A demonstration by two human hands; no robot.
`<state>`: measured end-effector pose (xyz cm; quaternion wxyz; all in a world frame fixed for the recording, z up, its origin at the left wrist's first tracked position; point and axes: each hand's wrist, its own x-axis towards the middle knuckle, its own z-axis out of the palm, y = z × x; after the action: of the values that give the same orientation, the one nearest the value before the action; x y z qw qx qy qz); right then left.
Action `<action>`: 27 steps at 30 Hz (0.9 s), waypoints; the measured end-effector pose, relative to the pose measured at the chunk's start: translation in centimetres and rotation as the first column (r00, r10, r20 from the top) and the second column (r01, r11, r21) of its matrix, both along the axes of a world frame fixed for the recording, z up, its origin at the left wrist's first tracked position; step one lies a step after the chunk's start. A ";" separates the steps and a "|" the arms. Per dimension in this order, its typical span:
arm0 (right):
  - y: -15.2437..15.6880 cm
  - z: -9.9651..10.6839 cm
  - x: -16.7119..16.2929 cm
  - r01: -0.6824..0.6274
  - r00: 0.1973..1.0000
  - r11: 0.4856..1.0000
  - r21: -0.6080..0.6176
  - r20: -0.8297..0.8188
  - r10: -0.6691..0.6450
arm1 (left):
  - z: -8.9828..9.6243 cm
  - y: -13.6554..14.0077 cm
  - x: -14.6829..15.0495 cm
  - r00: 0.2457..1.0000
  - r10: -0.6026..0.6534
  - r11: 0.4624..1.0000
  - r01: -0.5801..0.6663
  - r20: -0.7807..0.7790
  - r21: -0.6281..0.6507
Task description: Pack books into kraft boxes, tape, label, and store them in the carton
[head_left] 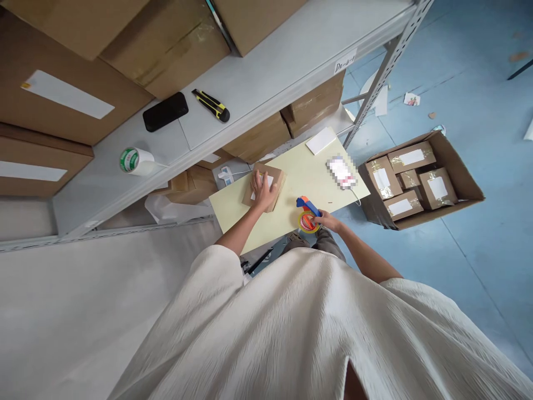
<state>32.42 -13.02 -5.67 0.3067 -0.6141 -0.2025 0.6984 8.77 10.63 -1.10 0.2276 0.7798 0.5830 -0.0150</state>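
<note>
A small cardboard box (277, 189) with a white label sits on the pale yellow tabletop (300, 172). My left hand (264, 193) lies on top of it, fingers spread over the label. At the table's near edge, my right hand (328, 220) grips a blue and orange tape dispenser (310, 206) by its handle. A roll of tape (307, 223) is fitted in the dispenser. The box and the dispenser are apart.
A white card (320, 140) and a pixelated phone-like item (341, 171) lie on the table. On the right, an open carton (470, 195) holds several labelled boxes. The shelf (266, 66) carries a cutter (211, 105), a black phone (165, 111) and a label roll (136, 161).
</note>
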 end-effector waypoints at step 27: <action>5.1 -0.4 -0.6 0.112 0.932 0.993 -0.038 -0.343 -0.119 | -1.3 -2.1 -1.6 0.870 -0.484 0.870 0.490 -0.097 0.056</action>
<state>31.79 -7.96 -6.11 0.3724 -0.4959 -0.1030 0.7777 7.19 8.55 -2.41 0.1622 0.9086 0.3765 -0.0798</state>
